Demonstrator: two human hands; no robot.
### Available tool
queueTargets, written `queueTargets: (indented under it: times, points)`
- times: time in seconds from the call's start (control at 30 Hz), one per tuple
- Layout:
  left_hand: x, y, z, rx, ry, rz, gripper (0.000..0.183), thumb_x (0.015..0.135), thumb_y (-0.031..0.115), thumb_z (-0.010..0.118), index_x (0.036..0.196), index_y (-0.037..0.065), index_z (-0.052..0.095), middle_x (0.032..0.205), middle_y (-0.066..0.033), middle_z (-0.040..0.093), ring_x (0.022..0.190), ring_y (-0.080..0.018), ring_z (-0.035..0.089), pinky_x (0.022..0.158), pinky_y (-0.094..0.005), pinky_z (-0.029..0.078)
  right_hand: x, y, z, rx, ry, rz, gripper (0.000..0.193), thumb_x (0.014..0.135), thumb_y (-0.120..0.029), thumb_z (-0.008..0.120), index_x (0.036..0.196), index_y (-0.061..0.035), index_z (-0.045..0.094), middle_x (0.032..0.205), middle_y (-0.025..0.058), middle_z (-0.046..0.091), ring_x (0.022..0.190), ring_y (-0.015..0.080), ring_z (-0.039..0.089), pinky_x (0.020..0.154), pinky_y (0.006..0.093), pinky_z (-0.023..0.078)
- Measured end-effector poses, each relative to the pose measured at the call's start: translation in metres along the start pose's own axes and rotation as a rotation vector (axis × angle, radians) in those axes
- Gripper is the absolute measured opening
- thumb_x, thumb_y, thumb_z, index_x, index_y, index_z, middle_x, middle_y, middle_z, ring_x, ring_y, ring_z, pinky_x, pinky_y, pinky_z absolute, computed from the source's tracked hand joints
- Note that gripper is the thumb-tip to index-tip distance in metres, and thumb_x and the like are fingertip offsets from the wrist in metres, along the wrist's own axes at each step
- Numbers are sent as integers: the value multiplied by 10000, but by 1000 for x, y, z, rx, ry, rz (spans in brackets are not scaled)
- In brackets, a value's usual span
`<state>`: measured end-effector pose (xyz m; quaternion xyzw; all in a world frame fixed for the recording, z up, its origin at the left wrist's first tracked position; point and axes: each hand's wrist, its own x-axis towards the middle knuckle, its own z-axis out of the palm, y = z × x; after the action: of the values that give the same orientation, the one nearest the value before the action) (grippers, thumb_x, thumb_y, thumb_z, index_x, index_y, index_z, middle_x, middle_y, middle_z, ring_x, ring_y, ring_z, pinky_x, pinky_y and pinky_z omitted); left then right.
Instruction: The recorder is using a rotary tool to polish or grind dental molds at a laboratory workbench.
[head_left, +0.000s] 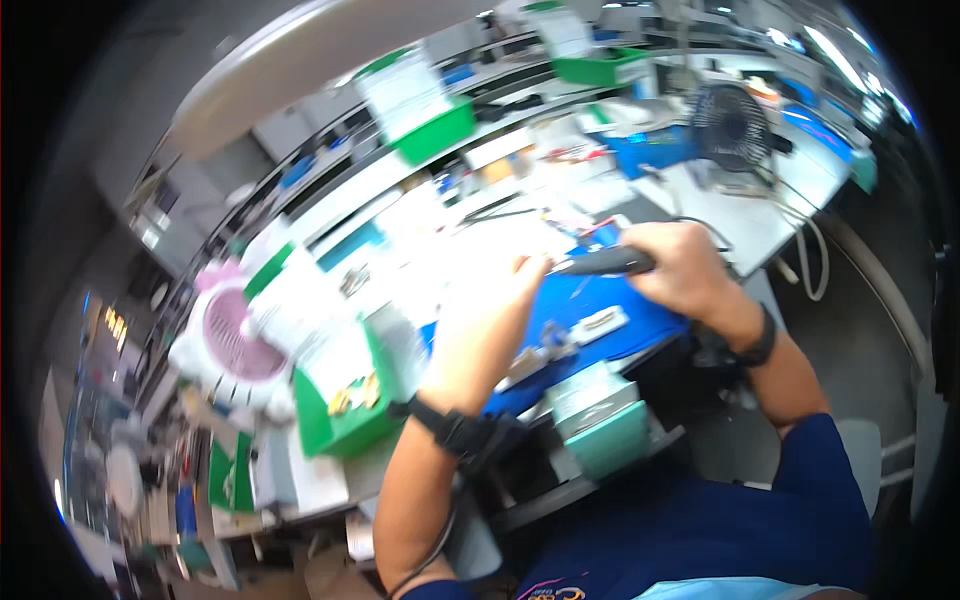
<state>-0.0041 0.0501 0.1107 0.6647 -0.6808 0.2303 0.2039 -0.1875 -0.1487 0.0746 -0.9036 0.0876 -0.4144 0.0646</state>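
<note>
My right hand point(685, 268) is closed around a dark, tapered pen-shaped tool point(605, 262), which points left. Its tip comes close to the fingers of my left hand point(505, 285). Those fingers look pinched together, but glare and blur hide what is between them. Both hands are over a blue mat point(645, 328) on the workbench. On the mat, below the tool, lies a small white block-like piece point(598, 325). Small blurred parts point(555, 340) sit beside it, near my left forearm.
A green bin point(345, 430) with small yellowish parts stands left of my left forearm. A teal box point(605, 440) is at the bench's front edge. Farther left is a pink-and-white fan point(240, 335); a black fan point(732, 125) stands back right. A pale lamp-like arm point(300, 60) hangs overhead.
</note>
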Motion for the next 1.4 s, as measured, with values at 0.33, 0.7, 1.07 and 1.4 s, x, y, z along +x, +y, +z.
queueTargets:
  times: [0.33, 0.7, 1.07, 1.4]
  points:
    - [18, 28, -2, -73, -26, -17, 420, 770, 47, 737, 1169, 105, 618, 1041, -119, 633, 853, -340, 651, 720, -437, 517, 3, -9, -8, -4, -55, 12, 162, 707, -181, 719, 846, -124, 659, 743, 65, 655, 700, 298, 661, 606, 418, 506]
    - [63, 30, -1, 117, -280, -315, 205, 738, 219, 636, 774, 40, 729, 700, -196, 676, 711, -363, 678, 709, -447, 522, 39, -38, -21, -221, -228, -105, 115, 796, -146, 636, 902, -102, 638, 679, 104, 646, 679, 299, 680, 607, 436, 509]
    - [65, -1, -23, -444, -475, -608, 311, 742, 243, 683, 881, -35, 705, 651, -117, 636, 625, -178, 613, 646, -357, 491, 13, -43, -20, 543, -168, 180, 234, 874, -248, 754, 968, -62, 646, 1004, 83, 585, 884, 149, 571, 785, 286, 443]
    - [27, 6, -14, -451, -253, -250, 425, 852, 284, 751, 1157, 14, 631, 1017, -118, 667, 966, -191, 619, 883, -344, 492, 26, -31, -3, 1010, -391, 402, 850, 987, -711, 202, 1287, -12, 580, 879, 80, 649, 845, 120, 633, 806, 268, 504]
